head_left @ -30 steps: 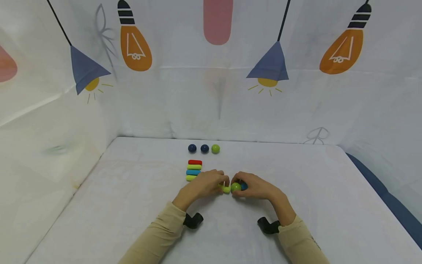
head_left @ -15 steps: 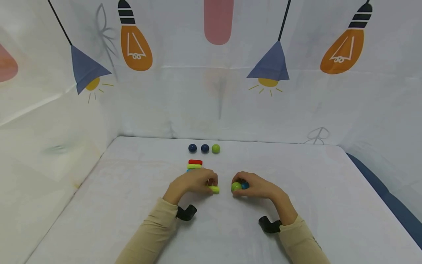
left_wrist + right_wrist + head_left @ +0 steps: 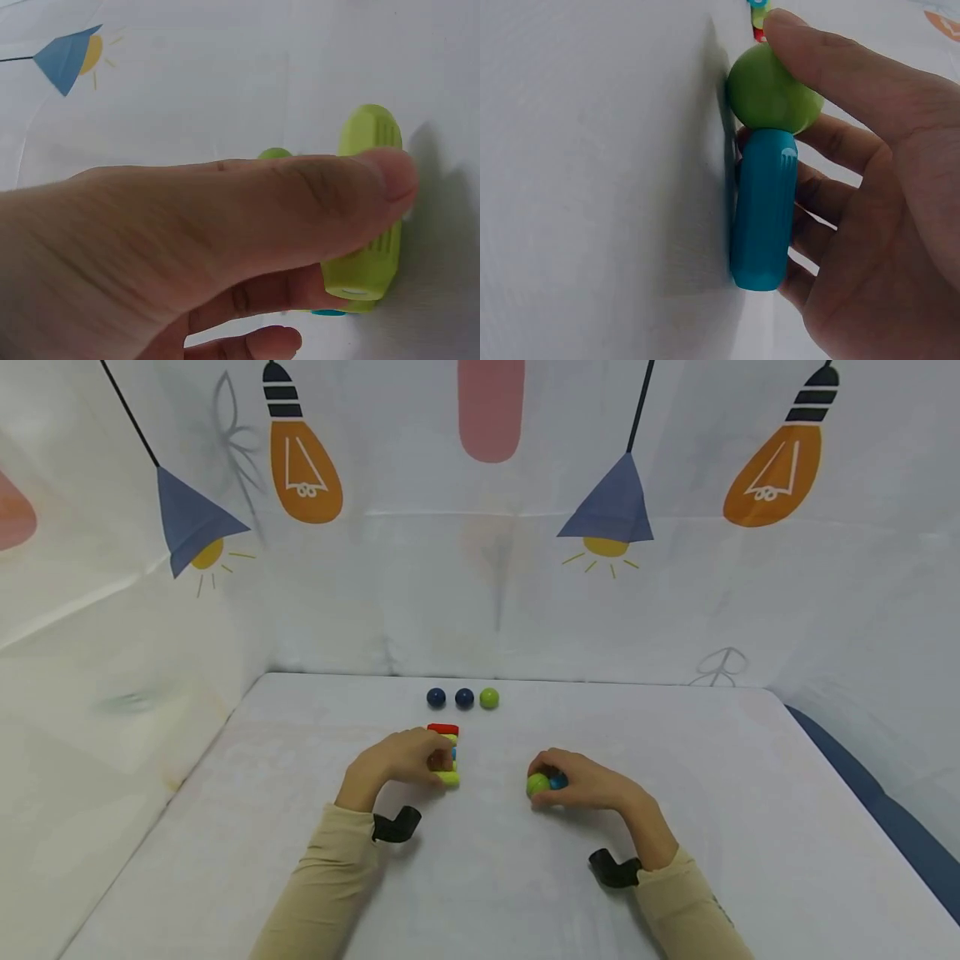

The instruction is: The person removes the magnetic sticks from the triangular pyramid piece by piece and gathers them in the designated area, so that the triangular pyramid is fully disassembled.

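My left hand (image 3: 401, 757) pinches a yellow-green ribbed rod (image 3: 364, 274) between thumb and fingers, at the near end of a column of coloured rods. That column shows a red rod (image 3: 443, 728) at the far end; the rest is partly covered by the hand. On the right, my right hand (image 3: 588, 782) holds a green ball (image 3: 769, 90), thumb on its side and fingers behind. A blue rod (image 3: 765, 217) stands end-on against the ball, in line with it and running toward the palm.
Behind the rods, two dark blue balls (image 3: 464, 698) and a green ball (image 3: 489, 697) sit in a row near the far edge of the white table (image 3: 675, 735). A printed white sheet (image 3: 420, 585) hangs behind and at the left side.
My left hand has moved left with the yellow-green rod, away from the green ball, to the near end of the rod column. My right hand has stayed put with the ball and blue rod.
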`<state>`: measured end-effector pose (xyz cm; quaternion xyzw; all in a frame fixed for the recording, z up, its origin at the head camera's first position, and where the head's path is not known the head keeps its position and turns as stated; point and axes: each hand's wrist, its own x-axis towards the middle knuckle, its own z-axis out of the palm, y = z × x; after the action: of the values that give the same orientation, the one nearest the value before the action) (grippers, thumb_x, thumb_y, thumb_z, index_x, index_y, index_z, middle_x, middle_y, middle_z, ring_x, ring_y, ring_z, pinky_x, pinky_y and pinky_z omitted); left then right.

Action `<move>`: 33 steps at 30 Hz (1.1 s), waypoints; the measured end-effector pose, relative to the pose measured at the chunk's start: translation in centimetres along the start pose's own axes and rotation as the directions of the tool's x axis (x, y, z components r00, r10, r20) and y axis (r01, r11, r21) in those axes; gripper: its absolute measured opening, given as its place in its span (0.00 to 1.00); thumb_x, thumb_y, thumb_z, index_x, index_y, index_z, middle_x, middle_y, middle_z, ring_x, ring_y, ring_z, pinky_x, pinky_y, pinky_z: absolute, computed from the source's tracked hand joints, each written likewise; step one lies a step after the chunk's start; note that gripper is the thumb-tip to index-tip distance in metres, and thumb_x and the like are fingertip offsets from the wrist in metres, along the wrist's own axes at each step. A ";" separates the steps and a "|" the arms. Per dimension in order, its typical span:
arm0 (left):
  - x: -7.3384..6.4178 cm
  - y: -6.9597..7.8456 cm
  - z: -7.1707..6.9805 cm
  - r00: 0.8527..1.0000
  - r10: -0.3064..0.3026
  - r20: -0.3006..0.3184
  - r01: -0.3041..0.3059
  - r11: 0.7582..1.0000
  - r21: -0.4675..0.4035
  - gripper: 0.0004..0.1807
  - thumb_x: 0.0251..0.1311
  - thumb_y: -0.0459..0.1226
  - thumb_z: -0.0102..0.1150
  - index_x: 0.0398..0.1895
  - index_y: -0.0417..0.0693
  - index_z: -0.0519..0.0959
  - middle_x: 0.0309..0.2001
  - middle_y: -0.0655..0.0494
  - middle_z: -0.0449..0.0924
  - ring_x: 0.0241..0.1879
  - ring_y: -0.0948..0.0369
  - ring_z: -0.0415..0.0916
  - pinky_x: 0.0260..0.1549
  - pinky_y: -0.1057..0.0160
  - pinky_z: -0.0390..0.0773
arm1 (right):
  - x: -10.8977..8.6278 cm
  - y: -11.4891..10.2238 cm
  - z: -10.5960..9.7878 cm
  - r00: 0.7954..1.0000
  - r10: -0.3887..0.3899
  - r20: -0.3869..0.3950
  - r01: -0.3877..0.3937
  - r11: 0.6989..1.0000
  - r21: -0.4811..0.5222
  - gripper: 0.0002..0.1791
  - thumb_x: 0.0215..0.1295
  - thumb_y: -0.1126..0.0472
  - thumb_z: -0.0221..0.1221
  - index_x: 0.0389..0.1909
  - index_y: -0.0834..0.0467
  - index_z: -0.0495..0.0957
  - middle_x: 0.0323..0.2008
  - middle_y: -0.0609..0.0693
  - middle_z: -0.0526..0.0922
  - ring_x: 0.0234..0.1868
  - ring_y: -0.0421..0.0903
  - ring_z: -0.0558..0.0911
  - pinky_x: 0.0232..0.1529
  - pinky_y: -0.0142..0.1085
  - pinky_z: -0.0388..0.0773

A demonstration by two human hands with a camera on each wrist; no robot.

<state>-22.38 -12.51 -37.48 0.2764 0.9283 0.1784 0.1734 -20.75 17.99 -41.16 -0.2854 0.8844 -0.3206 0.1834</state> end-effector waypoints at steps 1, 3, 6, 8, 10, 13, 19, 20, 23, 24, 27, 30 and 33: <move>0.0 -0.1 0.0 1.000 -0.007 0.006 0.007 1.000 -0.005 0.09 0.47 0.36 0.71 0.28 0.53 0.78 0.29 0.61 0.76 0.32 0.64 0.70 0.34 0.64 0.70 | -0.1 0.1 -0.1 1.000 0.003 0.001 -0.003 1.000 -0.001 0.20 0.57 0.46 0.64 0.48 0.49 0.74 0.43 0.44 0.76 0.44 0.42 0.72 0.47 0.35 0.70; 0.0 -0.1 0.0 1.000 -0.025 0.016 0.025 1.000 -0.009 0.10 0.46 0.37 0.72 0.28 0.54 0.78 0.29 0.62 0.76 0.32 0.64 0.70 0.34 0.64 0.71 | -0.2 0.2 -0.3 1.000 0.010 0.003 -0.010 1.000 -0.001 0.21 0.56 0.46 0.65 0.49 0.48 0.73 0.44 0.43 0.76 0.45 0.42 0.72 0.48 0.35 0.70; 0.0 -0.2 0.0 0.999 -0.048 0.023 0.048 0.999 -0.012 0.11 0.45 0.37 0.73 0.27 0.55 0.78 0.29 0.63 0.76 0.32 0.64 0.70 0.34 0.63 0.70 | -0.6 0.5 -0.6 0.999 0.037 0.006 -0.037 0.999 0.010 0.22 0.55 0.46 0.66 0.49 0.48 0.73 0.44 0.42 0.76 0.46 0.42 0.73 0.49 0.37 0.71; 0.1 -0.3 0.1 0.998 -0.064 0.021 0.064 0.998 -0.003 0.11 0.45 0.38 0.73 0.27 0.56 0.78 0.29 0.63 0.75 0.32 0.64 0.70 0.34 0.63 0.70 | -0.9 0.8 -0.9 0.998 0.060 0.009 -0.061 0.998 0.013 0.22 0.54 0.47 0.66 0.49 0.47 0.74 0.44 0.42 0.76 0.47 0.42 0.73 0.50 0.39 0.70; 0.2 -0.3 0.1 0.996 -0.081 0.020 0.081 0.997 -0.001 0.11 0.45 0.38 0.73 0.27 0.56 0.77 0.29 0.63 0.75 0.32 0.64 0.70 0.34 0.63 0.70 | -1.1 1.0 -1.2 0.997 0.074 0.013 -0.074 0.997 0.013 0.22 0.55 0.48 0.66 0.49 0.48 0.74 0.44 0.43 0.76 0.48 0.44 0.73 0.50 0.40 0.70; 0.2 -0.4 0.1 0.994 -0.105 0.019 0.105 0.994 -0.004 0.11 0.46 0.38 0.73 0.28 0.56 0.77 0.29 0.61 0.75 0.33 0.63 0.70 0.34 0.63 0.69 | -1.4 1.3 -1.5 0.997 0.073 0.017 -0.073 0.997 0.004 0.20 0.57 0.50 0.65 0.49 0.51 0.74 0.45 0.45 0.77 0.48 0.45 0.73 0.50 0.41 0.71; 0.6 -0.8 0.4 0.994 -0.105 0.009 0.105 0.994 -0.003 0.12 0.45 0.38 0.73 0.27 0.56 0.76 0.28 0.59 0.73 0.31 0.62 0.68 0.31 0.63 0.67 | -1.5 1.7 -1.9 0.998 0.056 0.010 -0.056 0.998 -0.014 0.15 0.60 0.53 0.63 0.45 0.53 0.75 0.43 0.46 0.78 0.46 0.43 0.74 0.48 0.37 0.72; 0.6 -0.9 0.4 0.995 -0.103 0.008 0.103 0.995 0.001 0.12 0.45 0.37 0.73 0.27 0.56 0.76 0.28 0.59 0.73 0.31 0.62 0.68 0.31 0.63 0.67 | -1.5 1.7 -1.9 0.999 0.052 0.009 -0.052 0.999 -0.014 0.14 0.60 0.52 0.62 0.44 0.53 0.75 0.42 0.46 0.78 0.44 0.43 0.73 0.46 0.36 0.72; 0.7 -1.0 0.4 0.995 -0.095 0.008 0.095 0.995 0.002 0.13 0.45 0.37 0.73 0.27 0.55 0.75 0.27 0.58 0.72 0.31 0.62 0.68 0.30 0.63 0.66 | -1.4 1.9 -1.8 0.999 0.043 0.004 -0.043 0.999 -0.017 0.13 0.61 0.52 0.62 0.42 0.53 0.75 0.39 0.46 0.77 0.41 0.42 0.72 0.42 0.32 0.71; 0.7 -1.0 0.4 0.996 -0.093 0.006 0.093 0.996 0.000 0.13 0.45 0.37 0.73 0.27 0.55 0.75 0.27 0.58 0.72 0.31 0.62 0.68 0.30 0.63 0.66 | -1.4 1.9 -1.7 0.999 0.040 0.002 -0.040 0.999 -0.016 0.13 0.61 0.52 0.62 0.42 0.53 0.75 0.38 0.45 0.77 0.40 0.41 0.72 0.41 0.32 0.71; 0.7 -0.8 0.3 0.997 -0.069 -0.015 0.069 0.998 -0.003 0.14 0.45 0.37 0.73 0.28 0.54 0.74 0.27 0.58 0.71 0.30 0.62 0.67 0.30 0.63 0.66 | -1.3 1.7 -1.6 0.999 0.041 -0.003 -0.041 0.999 -0.028 0.11 0.61 0.52 0.62 0.40 0.52 0.75 0.36 0.44 0.76 0.38 0.41 0.71 0.39 0.31 0.70; 0.8 0.0 0.4 0.998 -0.014 -0.065 0.014 1.000 -0.002 0.12 0.47 0.38 0.71 0.30 0.53 0.75 0.27 0.58 0.71 0.29 0.63 0.67 0.30 0.64 0.67 | -1.1 1.5 -1.5 0.999 0.043 -0.008 -0.043 0.998 -0.037 0.10 0.61 0.52 0.62 0.39 0.51 0.75 0.34 0.43 0.75 0.36 0.41 0.71 0.38 0.31 0.70; 1.4 1.7 1.1 0.992 0.068 -0.107 -0.069 0.998 0.002 0.12 0.51 0.41 0.68 0.37 0.52 0.76 0.31 0.56 0.74 0.31 0.63 0.70 0.31 0.65 0.69 | -0.8 1.2 -1.3 1.000 0.031 -0.005 -0.031 0.999 -0.043 0.09 0.61 0.52 0.62 0.37 0.50 0.76 0.32 0.43 0.75 0.35 0.40 0.71 0.36 0.31 0.69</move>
<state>-22.30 -10.12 -38.00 0.2980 0.9261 0.1995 0.1174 -21.26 19.87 -40.89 -0.2749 0.8958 -0.2993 0.1801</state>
